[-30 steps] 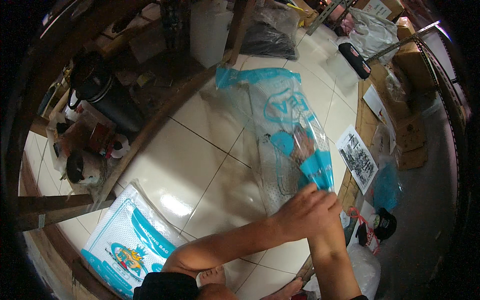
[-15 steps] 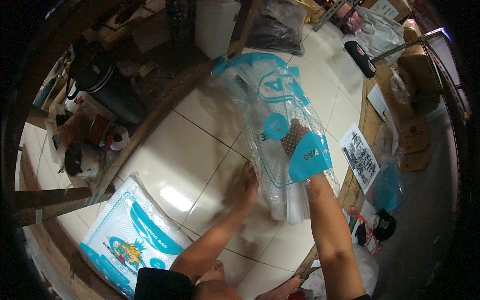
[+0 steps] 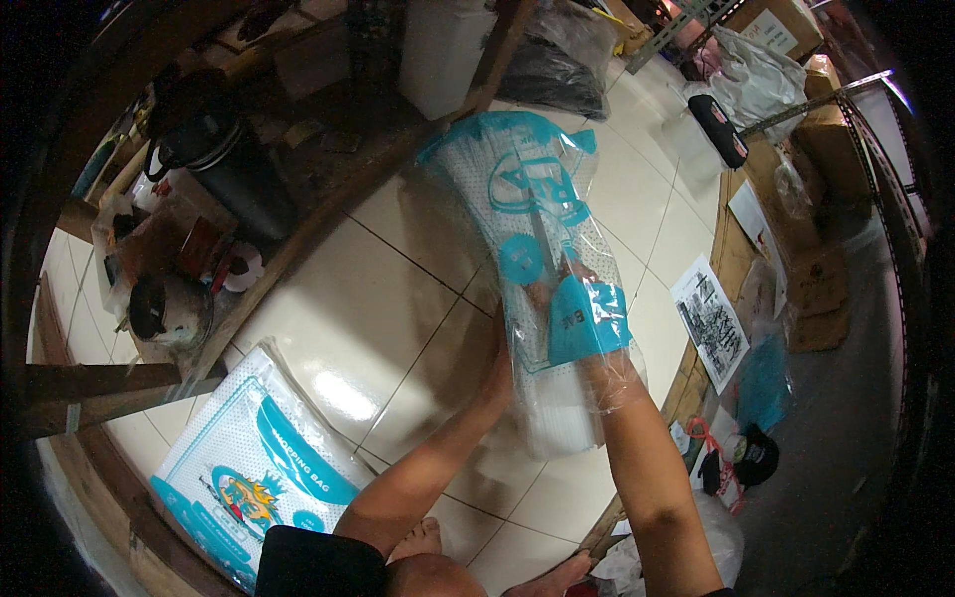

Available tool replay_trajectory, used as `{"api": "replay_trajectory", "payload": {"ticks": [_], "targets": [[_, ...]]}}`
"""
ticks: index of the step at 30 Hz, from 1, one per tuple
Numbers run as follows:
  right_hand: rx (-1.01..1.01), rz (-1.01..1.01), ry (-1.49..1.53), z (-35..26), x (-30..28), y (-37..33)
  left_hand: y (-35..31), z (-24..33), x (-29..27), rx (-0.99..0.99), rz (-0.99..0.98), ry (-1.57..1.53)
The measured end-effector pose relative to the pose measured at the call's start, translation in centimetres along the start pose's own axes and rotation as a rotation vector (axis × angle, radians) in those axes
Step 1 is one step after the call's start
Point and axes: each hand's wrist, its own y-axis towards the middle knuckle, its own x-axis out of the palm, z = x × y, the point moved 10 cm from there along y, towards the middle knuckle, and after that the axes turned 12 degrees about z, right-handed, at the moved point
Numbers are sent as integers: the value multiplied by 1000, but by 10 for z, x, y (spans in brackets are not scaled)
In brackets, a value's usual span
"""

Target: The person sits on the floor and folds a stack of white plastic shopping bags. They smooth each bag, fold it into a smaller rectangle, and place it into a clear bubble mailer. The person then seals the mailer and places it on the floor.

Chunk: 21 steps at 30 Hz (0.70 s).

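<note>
A clear plastic bag (image 3: 519, 259) with teal print hangs lengthwise in front of me above the tiled floor. Its near end holds a white folded stack (image 3: 559, 423). My right hand (image 3: 569, 277) is inside the bag, seen dimly through the film and a teal panel. Its fingers look bent, but what they grip is blurred. My left hand (image 3: 504, 333) reaches the bag's left side, its fingers hidden behind the film. Beside my left forearm, a flat printed pack of shopping bags (image 3: 264, 463) lies on the floor.
A wooden shelf at left bears a black flask (image 3: 234, 179) and a used pot (image 3: 169, 310). On the right are printed sheets (image 3: 711, 323), a black pouch (image 3: 717, 131), cardboard (image 3: 824, 289) and a black cap (image 3: 757, 456). A dark bundle in clear plastic (image 3: 552, 75) lies at the far side.
My right hand has shifted slightly left inside the bag. The bag's teal panel has bunched up around that wrist, and my left hand has slipped further behind the bag.
</note>
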Motion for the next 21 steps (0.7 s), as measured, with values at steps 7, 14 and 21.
{"api": "replay_trajectory", "payload": {"ticks": [7, 14, 21], "targets": [[577, -253, 386, 20, 11, 5, -3, -125, -59, -297, 66, -228], [338, -96, 399, 84, 24, -39, -15, -17, -42, -417, 128, -405], [701, -262, 675, 81, 7, -36, -6, 51, -55, -182, 272, 96]]}}
